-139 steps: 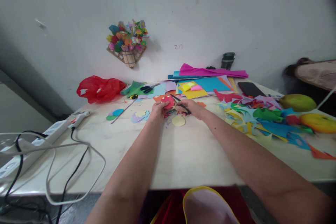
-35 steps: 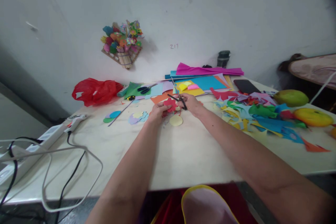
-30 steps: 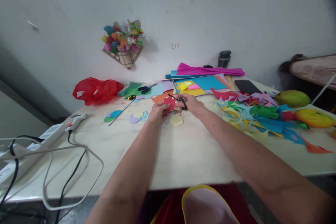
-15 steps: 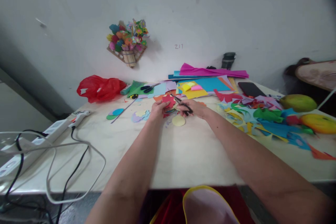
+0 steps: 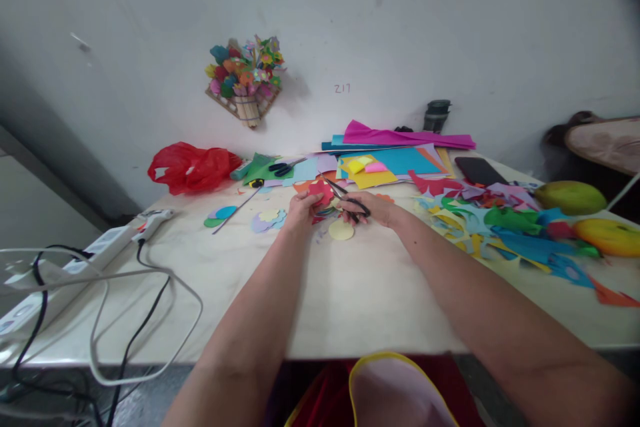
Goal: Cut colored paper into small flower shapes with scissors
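Observation:
Between the fingers of my left hand (image 5: 302, 209) is a red paper flower (image 5: 323, 192) with a scalloped edge. My right hand (image 5: 373, 205) is closed around the black handles of a pair of scissors (image 5: 345, 195). The scissor blades point up and left, beside the red flower's right edge. Just below the hands lies a pale yellow paper circle (image 5: 341, 230). Small paper pieces lie under the hands, partly hidden. To the left rest pastel scalloped paper flowers (image 5: 269, 219) and blue and green paper circles (image 5: 220, 215).
Colourful paper scraps (image 5: 500, 217), two mango-like fruits (image 5: 570, 197) and a dark phone (image 5: 480, 171) lie right. Paper sheets (image 5: 400, 161), a second pair of scissors (image 5: 285, 167) and a red plastic bag (image 5: 193, 167) are behind. A power strip (image 5: 100, 252) with cables lies left.
The scissor handles look slightly further apart in my right hand. The whole view has shifted a little; my left hand still holds the red flower in the same place.

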Tool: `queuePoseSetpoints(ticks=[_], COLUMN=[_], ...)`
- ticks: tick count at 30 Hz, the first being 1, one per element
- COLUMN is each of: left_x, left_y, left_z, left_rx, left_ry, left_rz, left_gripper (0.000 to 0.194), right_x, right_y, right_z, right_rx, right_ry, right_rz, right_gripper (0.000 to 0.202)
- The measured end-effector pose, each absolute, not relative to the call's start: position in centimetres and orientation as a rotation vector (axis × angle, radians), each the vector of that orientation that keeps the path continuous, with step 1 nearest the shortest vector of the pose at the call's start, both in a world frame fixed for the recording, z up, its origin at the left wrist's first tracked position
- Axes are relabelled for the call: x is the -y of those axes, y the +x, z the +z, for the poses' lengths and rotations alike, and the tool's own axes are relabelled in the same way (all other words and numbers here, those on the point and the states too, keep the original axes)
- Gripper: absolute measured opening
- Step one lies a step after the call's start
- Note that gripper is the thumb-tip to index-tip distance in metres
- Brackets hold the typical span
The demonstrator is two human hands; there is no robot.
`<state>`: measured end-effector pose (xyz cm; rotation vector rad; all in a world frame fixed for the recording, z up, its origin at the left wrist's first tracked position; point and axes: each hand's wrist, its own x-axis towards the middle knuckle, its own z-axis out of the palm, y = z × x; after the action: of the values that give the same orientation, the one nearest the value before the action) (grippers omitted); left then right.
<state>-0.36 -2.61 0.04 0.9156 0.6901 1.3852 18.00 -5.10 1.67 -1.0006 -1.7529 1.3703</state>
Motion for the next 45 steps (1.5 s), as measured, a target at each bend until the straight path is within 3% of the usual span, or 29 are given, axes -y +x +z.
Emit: queuePoseSetpoints(ticks=[45], left_x=[2.18], left_y=[-0.63], left_z=[-0.34], left_rx=[-0.63], left_ry=[0.923], left_rz=[1.389], left_gripper=[0.022], right_x=[5.35], right_y=[17.5], right_z=[2.25], right_rx=[1.723], right_ry=[-1.163], right_rz=[1.365], right_gripper=[0.013])
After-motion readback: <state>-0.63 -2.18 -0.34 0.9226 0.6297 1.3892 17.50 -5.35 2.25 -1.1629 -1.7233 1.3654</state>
